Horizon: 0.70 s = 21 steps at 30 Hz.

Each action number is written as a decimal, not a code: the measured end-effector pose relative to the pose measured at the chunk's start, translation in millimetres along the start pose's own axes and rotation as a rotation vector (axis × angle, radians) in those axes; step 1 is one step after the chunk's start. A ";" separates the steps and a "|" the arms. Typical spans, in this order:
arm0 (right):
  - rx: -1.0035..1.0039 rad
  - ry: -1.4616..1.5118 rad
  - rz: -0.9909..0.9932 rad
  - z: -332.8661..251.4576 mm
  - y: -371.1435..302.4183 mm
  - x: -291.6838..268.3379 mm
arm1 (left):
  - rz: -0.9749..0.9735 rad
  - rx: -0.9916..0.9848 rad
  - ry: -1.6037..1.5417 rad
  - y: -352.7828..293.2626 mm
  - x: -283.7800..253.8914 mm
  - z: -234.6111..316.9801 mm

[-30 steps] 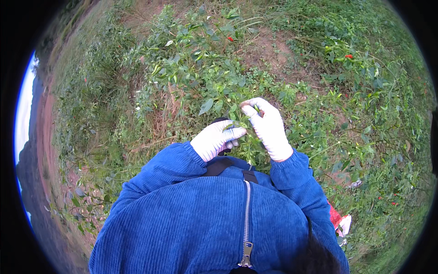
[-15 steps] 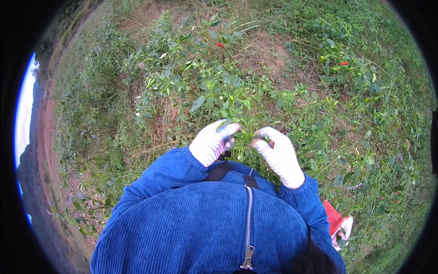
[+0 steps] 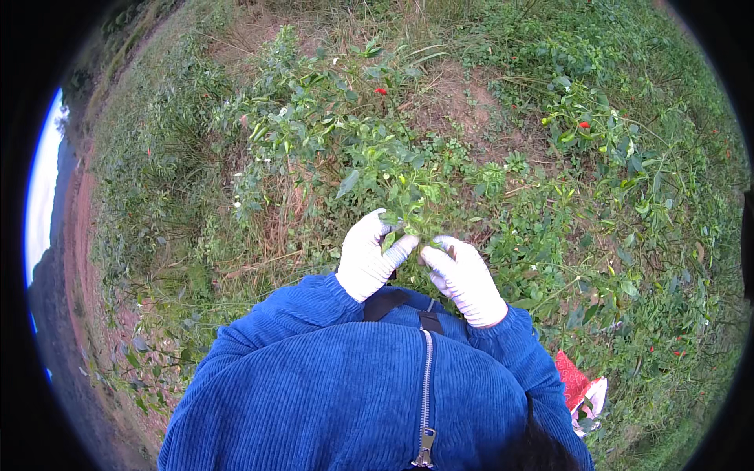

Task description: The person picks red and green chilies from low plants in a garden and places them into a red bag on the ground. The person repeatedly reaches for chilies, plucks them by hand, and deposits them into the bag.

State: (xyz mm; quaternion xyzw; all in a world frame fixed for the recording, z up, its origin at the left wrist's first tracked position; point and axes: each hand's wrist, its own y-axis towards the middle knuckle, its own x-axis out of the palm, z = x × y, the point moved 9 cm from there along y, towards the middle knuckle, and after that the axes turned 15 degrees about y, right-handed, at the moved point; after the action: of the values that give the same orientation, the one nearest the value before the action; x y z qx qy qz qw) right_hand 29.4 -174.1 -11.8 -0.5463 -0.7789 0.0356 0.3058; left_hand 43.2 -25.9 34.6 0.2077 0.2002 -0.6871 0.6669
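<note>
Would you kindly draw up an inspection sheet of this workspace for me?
Surface: reddish-brown soil with dense green growth.
Job's things: pepper plant, its leafy green top at the hands.
Clutter: red-and-white bag-like item among plants at right.
Hands: white-gloved left hand and right hand, fingers bent at the plant; grip partly hidden.
Cables: nothing seen that is clearly one.
Surroundings: red pepper farther out; sky at far left.
</note>
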 end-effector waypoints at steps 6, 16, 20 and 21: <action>-0.025 0.499 -0.238 -0.1 0.3 -4.3 | -0.142 -0.258 -0.653 3.8 4.7 -30.8; -0.444 -0.166 -0.096 -49.5 -4.1 2.6 | -0.168 -0.249 -0.512 -4.4 1.2 -29.4; -0.729 -0.665 -0.021 -67.6 -19.5 35.7 | -0.139 -0.160 -0.167 -0.9 0.3 -22.7; -0.752 -0.733 -0.027 -67.5 -19.9 40.8 | -0.099 -0.135 -0.123 -0.1 -2.6 -19.6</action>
State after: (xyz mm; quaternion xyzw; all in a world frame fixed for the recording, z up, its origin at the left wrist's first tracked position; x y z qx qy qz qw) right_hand 38.8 -165.3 68.5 -0.5599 -0.8008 -0.0614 -0.2037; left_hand 43.5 -12.9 19.7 0.1097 0.2147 -0.7155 0.6556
